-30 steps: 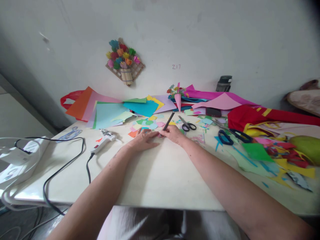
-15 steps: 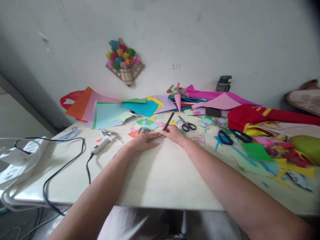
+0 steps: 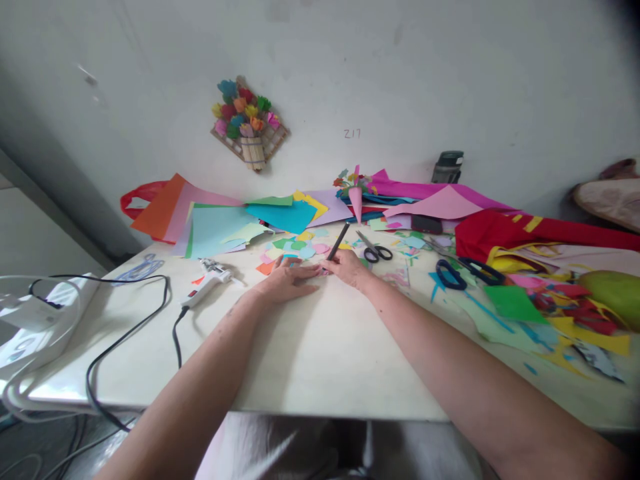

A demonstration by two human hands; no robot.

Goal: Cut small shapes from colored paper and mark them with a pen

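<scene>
My right hand [image 3: 347,270] is closed around a black pen [image 3: 339,241], which leans with its upper end to the right and its lower end at a small pink piece [image 3: 325,271] on the table. Flat on the tabletop lies my left hand [image 3: 289,281], fingers apart, its fingertips at the left side of that pink piece. The pink piece is mostly covered by my fingers. Just beyond the hands are small round paper cut-outs [image 3: 305,251] in several colours. Small black scissors [image 3: 377,254] rest to the right of the pen.
A glue gun [image 3: 205,291] with a black cord is at the left, near a power strip [image 3: 30,340]. Coloured sheets [image 3: 215,227] line the back. A pink paper cone with flowers [image 3: 355,200] stands there. Larger scissors [image 3: 451,275] and paper scraps [image 3: 515,303] lie right.
Slightly more of the pink piece shows between my fingertips. Both hands and the pen have barely moved.
</scene>
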